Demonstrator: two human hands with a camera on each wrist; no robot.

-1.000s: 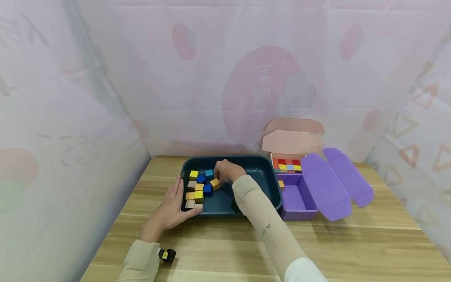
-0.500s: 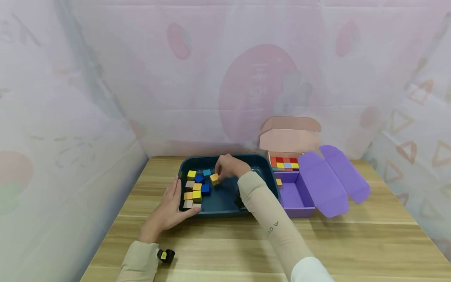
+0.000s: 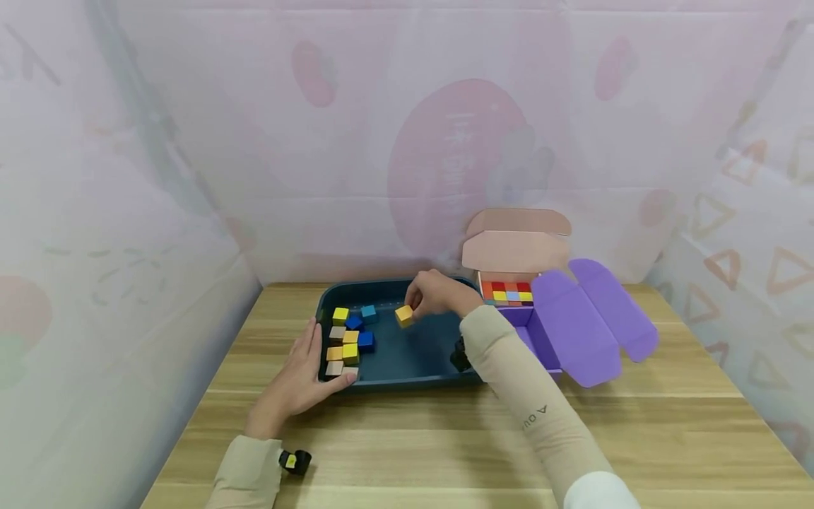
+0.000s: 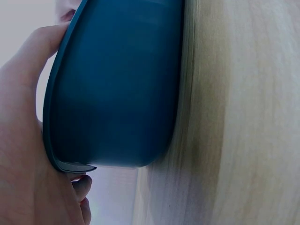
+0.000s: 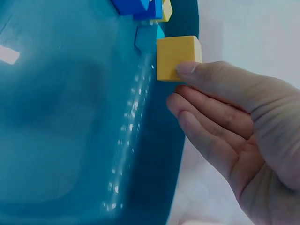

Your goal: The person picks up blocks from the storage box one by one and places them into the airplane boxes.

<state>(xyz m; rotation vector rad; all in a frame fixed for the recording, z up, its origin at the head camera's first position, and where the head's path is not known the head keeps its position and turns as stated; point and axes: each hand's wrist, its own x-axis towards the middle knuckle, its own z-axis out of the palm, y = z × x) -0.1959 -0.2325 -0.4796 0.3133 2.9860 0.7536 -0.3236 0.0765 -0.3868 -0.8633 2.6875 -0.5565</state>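
My right hand [image 3: 440, 293] pinches an orange-yellow cube [image 3: 403, 317] above the middle of a dark teal tray [image 3: 407, 362]. In the right wrist view the thumb lies on the near face of the cube [image 5: 172, 54], and the other fingers extend below it. My left hand [image 3: 297, 375] rests spread at the tray's front left corner, thumb along the front rim, fingers along the left side. Several cubes stand gathered in the tray's left part, among them a light blue cube [image 3: 369, 314], a dark blue cube [image 3: 366, 341] and a yellow cube [image 3: 350, 353].
Right of the tray stands an open purple box [image 3: 547, 346], its lid folded out to the right and my right forearm partly over it. Behind it, a pink box [image 3: 516, 251] with its lid up holds rows of colored cubes. Patterned cloth [image 3: 356, 177] hangs behind the wooden table [image 3: 394, 438].
My right hand has moved right, carrying the orange-yellow cube away from the other cubes. The left hand stays at the tray corner, while the whole view has shifted slightly.
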